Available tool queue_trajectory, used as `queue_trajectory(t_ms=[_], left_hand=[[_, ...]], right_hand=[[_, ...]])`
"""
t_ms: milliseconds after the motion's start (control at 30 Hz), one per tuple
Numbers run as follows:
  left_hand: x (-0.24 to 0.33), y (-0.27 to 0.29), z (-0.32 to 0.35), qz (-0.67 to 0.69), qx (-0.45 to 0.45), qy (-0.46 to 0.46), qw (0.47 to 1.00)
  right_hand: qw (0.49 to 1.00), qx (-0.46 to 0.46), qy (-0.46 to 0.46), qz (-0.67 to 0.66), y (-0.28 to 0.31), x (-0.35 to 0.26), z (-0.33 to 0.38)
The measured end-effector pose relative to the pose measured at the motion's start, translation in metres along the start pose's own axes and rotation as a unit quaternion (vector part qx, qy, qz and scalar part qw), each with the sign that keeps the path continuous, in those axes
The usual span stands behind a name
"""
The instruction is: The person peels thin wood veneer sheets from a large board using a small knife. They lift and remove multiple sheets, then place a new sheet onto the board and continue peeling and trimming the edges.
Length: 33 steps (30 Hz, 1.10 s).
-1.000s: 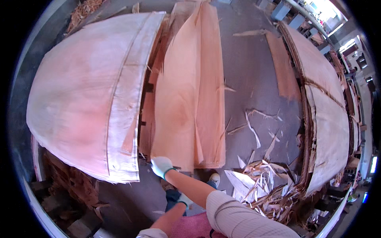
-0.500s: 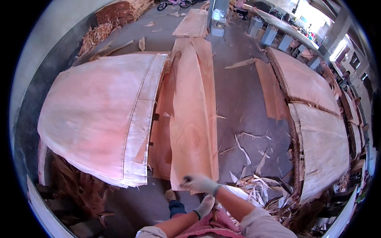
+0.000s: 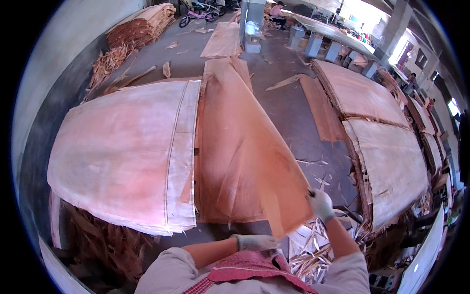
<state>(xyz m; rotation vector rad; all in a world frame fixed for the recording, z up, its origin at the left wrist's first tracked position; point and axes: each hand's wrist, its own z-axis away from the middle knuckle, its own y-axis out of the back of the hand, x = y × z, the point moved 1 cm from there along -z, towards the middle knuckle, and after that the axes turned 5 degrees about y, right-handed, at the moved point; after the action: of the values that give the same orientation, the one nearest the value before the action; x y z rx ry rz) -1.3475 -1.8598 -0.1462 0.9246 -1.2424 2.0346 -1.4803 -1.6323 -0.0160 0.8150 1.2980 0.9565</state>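
Observation:
A long, thin wood veneer sheet (image 3: pixel 284 181) is lifted and twisted at its near end, its far end still lying on a stack of veneer (image 3: pixel 210 142). My right hand (image 3: pixel 321 206), in a pale glove, is closed on the sheet's right near edge. A small dark object shows at those fingers; its kind I cannot make out. My left hand (image 3: pixel 257 242), also gloved, is at the sheet's near corner in front of my apron, its fingers closed against the corner and partly hidden. Left of the stack lies a broad pile of pale veneer sheets (image 3: pixel 122 152).
More veneer piles (image 3: pixel 391 166) stand at the right. Veneer scraps (image 3: pixel 316 247) litter the floor close to my right forearm, and loose brown scraps (image 3: pixel 107 240) lie at the near left. A pillar (image 3: pixel 251 17), bicycles (image 3: pixel 198 17) and a seated person (image 3: pixel 277 12) are farther off.
My right hand has swung to the right, raising the sheet's near end and turning it over to the right. My left hand has come up to its near corner. The view has shifted slightly.

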Motion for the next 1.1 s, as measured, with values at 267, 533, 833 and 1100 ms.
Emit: queue_trajectory(t_ms=[267, 533, 833, 1100], left_hand=[[-0.078, 0.030, 0.088, 0.143, 0.147, 0.177, 0.963], [-0.025, 0.007, -0.048, -0.137, 0.141, 0.060, 0.979], [-0.003, -0.187, -0.195, 0.155, 0.090, -0.005, 0.984], [-0.040, -0.354, -0.321, -0.036, 0.085, -0.111, 0.990]], right_hand=[[0.990, 0.039, -0.129, -0.026, 0.105, 0.028, 0.204], [0.950, 0.160, -0.235, -0.131, 0.141, 0.060, 0.358], [0.864, 0.289, -0.309, -0.273, 0.142, 0.139, 0.543], [0.840, 0.351, -0.406, -0.083, 0.122, 0.270, 0.718]])
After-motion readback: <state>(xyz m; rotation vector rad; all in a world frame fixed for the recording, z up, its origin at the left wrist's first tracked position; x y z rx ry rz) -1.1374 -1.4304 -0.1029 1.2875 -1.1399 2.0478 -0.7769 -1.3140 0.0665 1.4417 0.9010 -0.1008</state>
